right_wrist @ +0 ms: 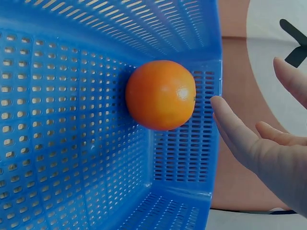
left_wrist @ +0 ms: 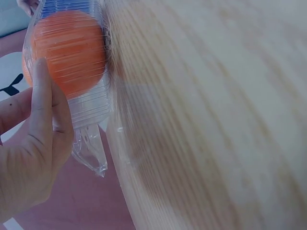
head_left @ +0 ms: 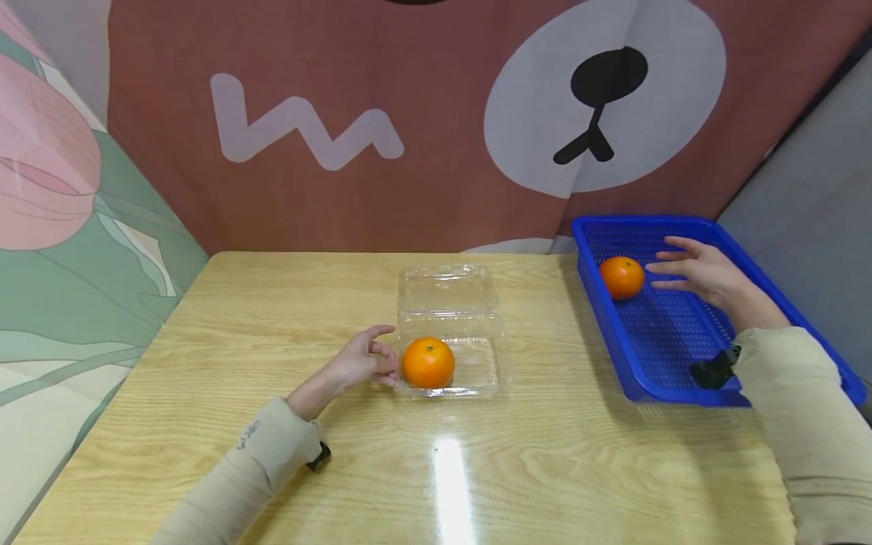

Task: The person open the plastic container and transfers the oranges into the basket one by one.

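Fingers (head_left: 677,267) spread, the right hand (head_left: 711,276) hovers over the blue basket (head_left: 616,350) beside the basket orange (head_left: 622,278) in the head view; the left hand (head_left: 359,359), loosely bent, is beside the clear box (head_left: 477,359) holding the boxed orange (head_left: 428,363). In the left wrist view, its fingers lie against the box's side. In the right wrist view, the fingers stand apart from the fruit.

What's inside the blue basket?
One orange sits inside the blue basket, toward its far left corner. In the head view, the right hand and sleeve cover part of the basket; what's behind them there is hidden.
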Demonstrator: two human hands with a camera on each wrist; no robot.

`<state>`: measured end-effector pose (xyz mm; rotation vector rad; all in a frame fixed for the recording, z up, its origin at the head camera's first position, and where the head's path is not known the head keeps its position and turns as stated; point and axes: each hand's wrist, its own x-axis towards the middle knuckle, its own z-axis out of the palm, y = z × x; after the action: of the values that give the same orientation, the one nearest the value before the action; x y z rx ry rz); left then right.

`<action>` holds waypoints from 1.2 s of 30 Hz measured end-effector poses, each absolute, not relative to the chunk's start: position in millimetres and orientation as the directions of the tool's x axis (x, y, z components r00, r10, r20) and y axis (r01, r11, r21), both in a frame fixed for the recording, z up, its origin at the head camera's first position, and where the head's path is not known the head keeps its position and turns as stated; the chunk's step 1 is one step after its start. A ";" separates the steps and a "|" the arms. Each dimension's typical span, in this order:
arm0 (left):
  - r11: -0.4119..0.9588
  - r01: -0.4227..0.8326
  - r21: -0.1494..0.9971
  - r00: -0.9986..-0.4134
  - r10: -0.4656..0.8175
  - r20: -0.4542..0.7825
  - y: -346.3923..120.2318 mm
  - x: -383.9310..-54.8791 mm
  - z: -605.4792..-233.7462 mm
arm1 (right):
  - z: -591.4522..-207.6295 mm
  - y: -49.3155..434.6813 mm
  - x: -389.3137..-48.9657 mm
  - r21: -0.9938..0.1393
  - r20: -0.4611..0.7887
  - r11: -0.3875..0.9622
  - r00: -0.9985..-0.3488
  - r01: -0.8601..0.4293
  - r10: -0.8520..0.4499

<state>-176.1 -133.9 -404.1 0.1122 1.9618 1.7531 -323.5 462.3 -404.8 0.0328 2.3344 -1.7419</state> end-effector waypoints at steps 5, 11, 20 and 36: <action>0.170 -0.255 0.952 -0.874 0.381 -0.302 -133.2 -174.6 -405.6 | -359.2 420.9 -284.9 -0.936 -0.214 0.314 -0.967 0.162 -0.141; 0.183 -0.255 0.950 -0.875 0.373 -0.307 -132.5 -174.6 -404.9 | -335.9 402.6 -260.3 -0.956 -0.187 0.261 -0.965 0.135 -0.185; 0.194 -0.252 0.948 -0.876 0.370 -0.309 -131.8 -174.8 -404.0 | -303.5 373.5 -240.4 -0.906 -0.221 0.394 -0.966 0.154 -0.131; 0.198 -0.251 0.948 -0.876 0.369 -0.309 -132.0 -175.0 -403.1 | -283.8 354.9 -222.8 -0.910 -0.162 0.406 -0.972 0.081 -0.170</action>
<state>-175.0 -132.0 -403.1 0.1103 2.0038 1.7246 -222.8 354.9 -283.8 -0.0787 2.4337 -1.5946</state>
